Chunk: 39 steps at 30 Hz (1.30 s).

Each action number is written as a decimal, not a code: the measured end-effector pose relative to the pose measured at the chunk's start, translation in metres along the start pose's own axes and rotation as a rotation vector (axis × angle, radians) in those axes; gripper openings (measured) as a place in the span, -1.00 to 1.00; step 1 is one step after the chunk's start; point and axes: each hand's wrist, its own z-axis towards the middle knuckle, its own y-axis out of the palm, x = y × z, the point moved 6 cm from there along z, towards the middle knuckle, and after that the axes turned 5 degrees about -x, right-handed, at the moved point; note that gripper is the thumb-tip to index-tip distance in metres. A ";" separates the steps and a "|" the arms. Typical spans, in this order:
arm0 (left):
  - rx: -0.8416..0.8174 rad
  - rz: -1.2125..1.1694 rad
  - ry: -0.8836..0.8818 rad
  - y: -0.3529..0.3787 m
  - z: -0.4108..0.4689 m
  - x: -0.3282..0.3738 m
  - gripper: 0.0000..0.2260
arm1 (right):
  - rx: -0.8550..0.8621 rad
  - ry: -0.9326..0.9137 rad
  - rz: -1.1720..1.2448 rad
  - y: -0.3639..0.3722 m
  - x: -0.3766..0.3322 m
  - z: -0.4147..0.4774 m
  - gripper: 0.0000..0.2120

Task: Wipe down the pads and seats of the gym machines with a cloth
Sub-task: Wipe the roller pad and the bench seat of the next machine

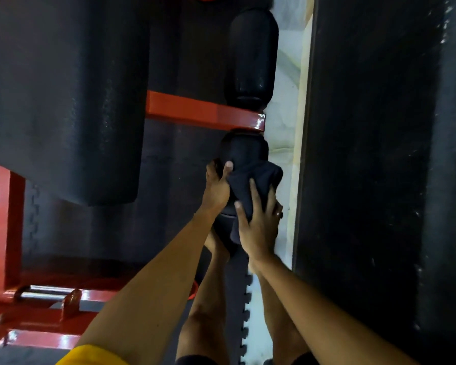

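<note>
Wrapping the dark cloth point(250, 177) round the lower roller pad point(244, 148), the right hand point(258, 227) clamps it so the whole curve is rubbed at once. The left hand point(217, 185) grips the same pad beside the cloth, probably steadying it against turning.

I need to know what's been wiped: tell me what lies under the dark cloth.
The near roller pad, upper end showing. The rest is hidden by the cloth, the left hand and right hand.

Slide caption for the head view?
Left hand grips the near roller pad while right hand wraps a dark cloth round it.
</note>
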 end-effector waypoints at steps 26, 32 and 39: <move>0.081 0.128 0.054 0.007 -0.036 0.018 -0.47 | 0.009 0.096 0.272 -0.019 -0.017 0.120 -0.46; 0.021 0.058 -0.112 -0.004 -0.022 0.010 -0.31 | -0.038 0.112 0.205 0.006 0.010 0.002 -0.38; 0.164 0.008 0.047 0.013 -0.043 0.025 -0.46 | 0.048 0.133 0.103 -0.016 -0.030 0.110 -0.44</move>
